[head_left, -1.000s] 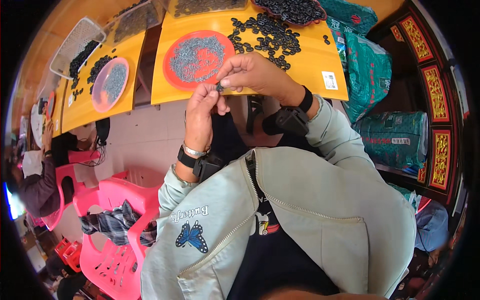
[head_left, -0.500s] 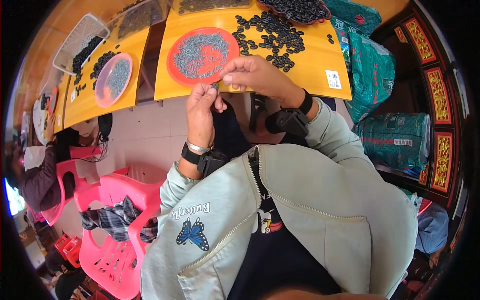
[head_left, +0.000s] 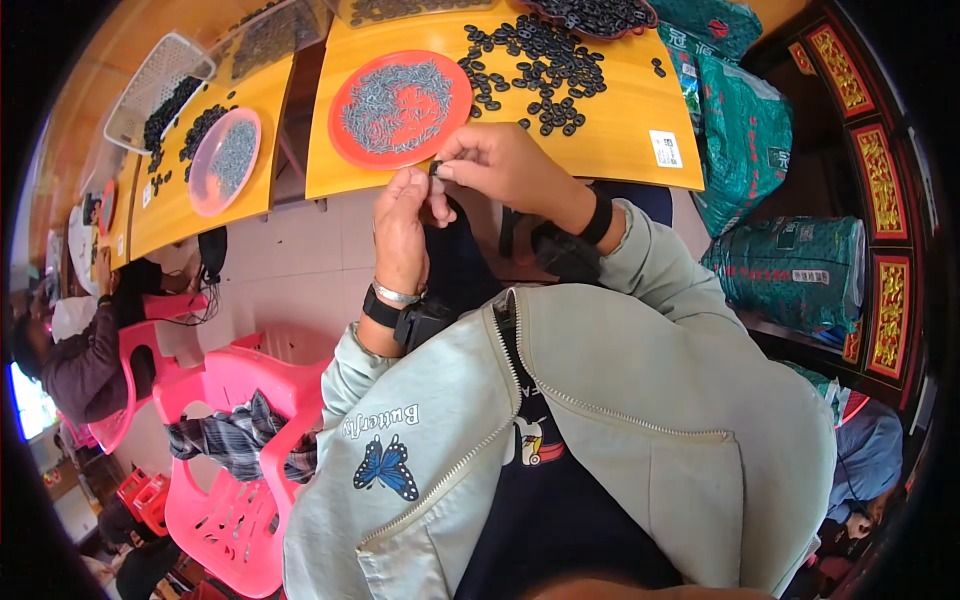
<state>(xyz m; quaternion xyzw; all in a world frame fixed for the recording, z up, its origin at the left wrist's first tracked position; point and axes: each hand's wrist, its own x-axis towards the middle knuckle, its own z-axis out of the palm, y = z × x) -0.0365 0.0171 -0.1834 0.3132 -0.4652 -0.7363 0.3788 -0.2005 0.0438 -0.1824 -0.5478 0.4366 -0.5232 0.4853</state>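
My left hand [head_left: 402,225] is closed in a pinch, thumb and fingers holding a small black piece [head_left: 436,168] just off the near table edge. It resembles the black oval pieces [head_left: 540,68] with holes strewn over the yellow table. Coming from the right, my right hand [head_left: 505,165] also pinches that piece at its upper end; any smaller part between its fingertips is hidden. Beyond my hands sits a round red plate [head_left: 337,122], holding many small grey screw-like parts [head_left: 372,112].
A dark red tray [head_left: 652,22] heaped with black pieces stands at the back. Green bags [head_left: 740,140] flank the table on the right. On the left are a second table with a pink bowl [head_left: 197,185], a white basket [head_left: 118,120], a pink chair [head_left: 225,530] and a seated person [head_left: 85,365].
My right hand has come down and in, and its fingertips now meet the black piece in my left hand. The left hand has barely moved.
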